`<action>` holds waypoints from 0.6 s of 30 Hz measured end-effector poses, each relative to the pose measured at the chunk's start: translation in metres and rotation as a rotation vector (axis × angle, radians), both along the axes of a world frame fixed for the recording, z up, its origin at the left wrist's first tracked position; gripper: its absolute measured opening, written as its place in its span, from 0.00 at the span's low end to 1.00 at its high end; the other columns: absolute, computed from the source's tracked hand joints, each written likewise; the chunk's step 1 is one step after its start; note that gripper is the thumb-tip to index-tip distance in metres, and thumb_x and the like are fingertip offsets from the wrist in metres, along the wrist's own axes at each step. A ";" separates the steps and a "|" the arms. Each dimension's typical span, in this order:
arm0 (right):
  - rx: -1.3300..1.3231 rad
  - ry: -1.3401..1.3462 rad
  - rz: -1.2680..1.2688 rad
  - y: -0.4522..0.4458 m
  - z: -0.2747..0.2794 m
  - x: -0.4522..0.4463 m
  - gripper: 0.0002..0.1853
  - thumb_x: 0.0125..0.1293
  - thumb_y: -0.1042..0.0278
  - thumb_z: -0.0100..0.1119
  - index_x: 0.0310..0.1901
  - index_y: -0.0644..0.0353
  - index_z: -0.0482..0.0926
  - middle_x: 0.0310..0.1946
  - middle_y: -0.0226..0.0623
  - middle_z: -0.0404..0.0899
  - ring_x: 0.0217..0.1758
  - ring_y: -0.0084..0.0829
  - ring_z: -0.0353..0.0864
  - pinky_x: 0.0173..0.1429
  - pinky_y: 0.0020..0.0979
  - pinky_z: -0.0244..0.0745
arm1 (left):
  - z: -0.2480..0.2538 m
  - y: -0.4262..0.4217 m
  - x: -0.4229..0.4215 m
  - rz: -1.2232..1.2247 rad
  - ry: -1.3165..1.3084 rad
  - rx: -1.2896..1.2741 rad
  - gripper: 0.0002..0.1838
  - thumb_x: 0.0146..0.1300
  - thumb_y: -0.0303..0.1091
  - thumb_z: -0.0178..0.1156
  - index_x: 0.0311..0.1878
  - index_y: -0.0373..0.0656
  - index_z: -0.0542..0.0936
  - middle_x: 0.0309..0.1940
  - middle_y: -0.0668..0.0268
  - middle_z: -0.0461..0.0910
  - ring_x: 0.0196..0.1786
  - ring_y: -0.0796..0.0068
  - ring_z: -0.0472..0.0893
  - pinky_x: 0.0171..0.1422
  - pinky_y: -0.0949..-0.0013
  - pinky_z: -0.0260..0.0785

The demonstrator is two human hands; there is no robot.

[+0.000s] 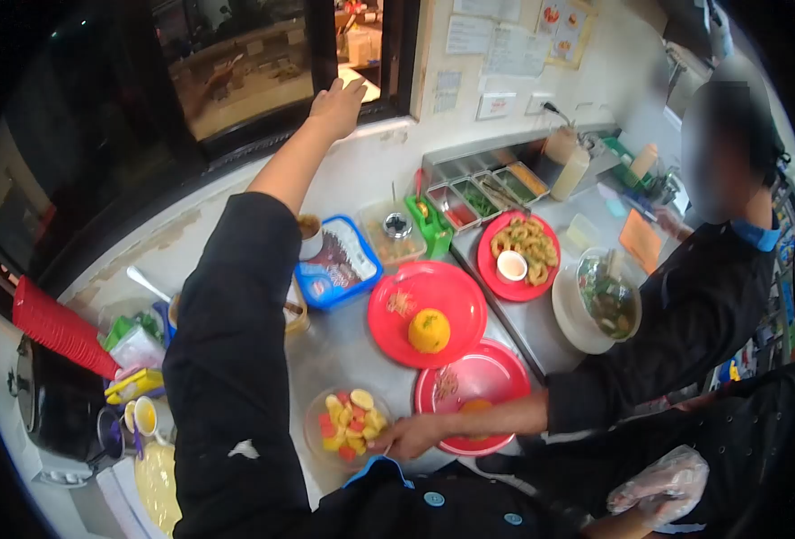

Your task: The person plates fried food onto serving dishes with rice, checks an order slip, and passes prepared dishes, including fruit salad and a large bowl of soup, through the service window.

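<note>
My left hand reaches up to the window, its fingers stretched out at the gap beside the dark frame and nothing seen in them. Low at the right is my right hand, in a clear plastic glove; the crumpled plastic hides how its fingers lie. A co-worker's bare hand touches the rim of a clear bowl of cut fruit. Near it are a red plate with a yellow rice mound, and a second red plate partly under the co-worker's forearm.
The co-worker stands close at my right. On the counter are a red plate of fried rings, a soup bowl, topping trays and a blue-rimmed tub. Stacked red plates stand at the left.
</note>
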State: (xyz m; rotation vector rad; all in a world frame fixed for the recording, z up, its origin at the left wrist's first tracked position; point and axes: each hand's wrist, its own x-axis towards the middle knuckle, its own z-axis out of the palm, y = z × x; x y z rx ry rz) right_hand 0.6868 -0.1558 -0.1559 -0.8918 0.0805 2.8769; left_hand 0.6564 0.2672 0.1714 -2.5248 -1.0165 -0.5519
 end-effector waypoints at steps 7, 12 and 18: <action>1.153 -0.568 0.588 -0.024 0.100 0.058 0.30 0.68 0.60 0.55 0.68 0.56 0.59 0.42 0.30 0.68 0.49 0.19 0.66 0.54 0.18 0.63 | -0.029 0.094 -0.009 0.044 -0.032 0.309 0.15 0.57 0.29 0.53 0.48 0.50 0.79 0.57 0.74 0.69 0.57 0.62 0.70 0.55 0.57 0.69; 0.531 -0.760 -1.126 -0.157 0.135 0.190 0.28 0.65 0.55 0.56 0.59 0.66 0.66 0.51 0.45 0.72 0.56 0.32 0.72 0.57 0.31 0.70 | -0.026 0.059 -0.056 0.287 0.065 0.229 0.22 0.59 0.27 0.51 0.59 0.49 0.72 0.66 0.76 0.62 0.63 0.57 0.67 0.61 0.54 0.66; 0.931 -0.962 -0.780 -0.283 0.247 0.209 0.24 0.65 0.58 0.53 0.50 0.76 0.72 0.40 0.61 0.78 0.37 0.44 0.84 0.32 0.32 0.81 | -0.037 -0.009 -0.121 0.454 0.081 -0.178 0.26 0.56 0.33 0.57 0.61 0.47 0.70 0.66 0.62 0.62 0.63 0.51 0.67 0.64 0.53 0.64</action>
